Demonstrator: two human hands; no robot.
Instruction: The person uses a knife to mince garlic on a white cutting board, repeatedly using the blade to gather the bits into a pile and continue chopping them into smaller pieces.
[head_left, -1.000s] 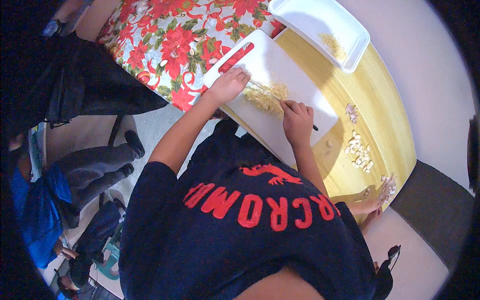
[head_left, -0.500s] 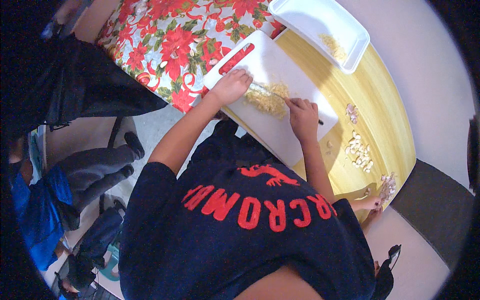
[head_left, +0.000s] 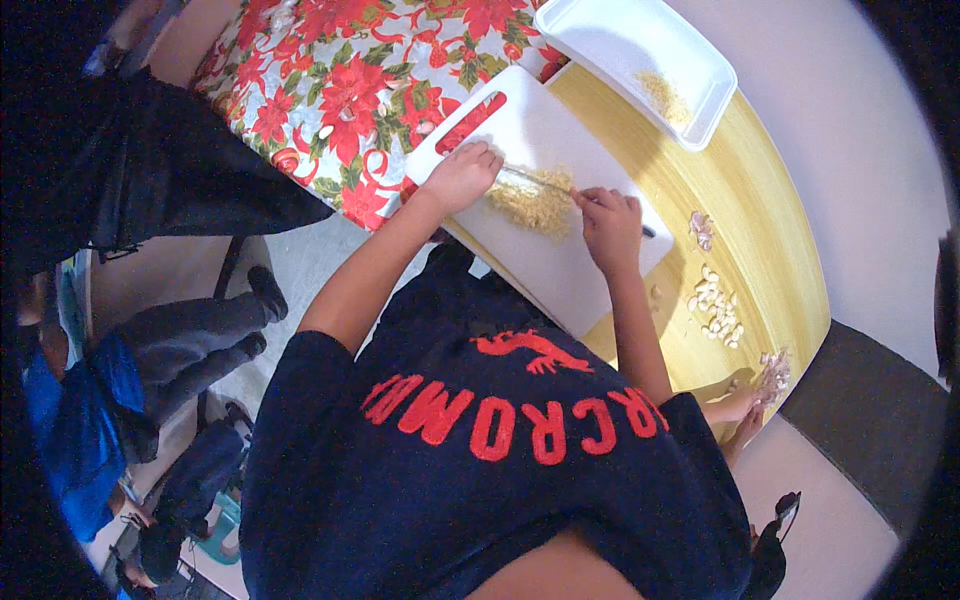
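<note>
I'm seeing a white rectangular tray (head_left: 632, 42) sitting far right, right hand (head_left: 612, 228) gripping a black-handled metal knife (head_left: 540, 181), left hand (head_left: 463, 178) hiding its tip, grip unclear.

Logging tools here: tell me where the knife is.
In the head view's upper centre, the knife is over the chopped pile on the white board, held in the right hand.
</note>
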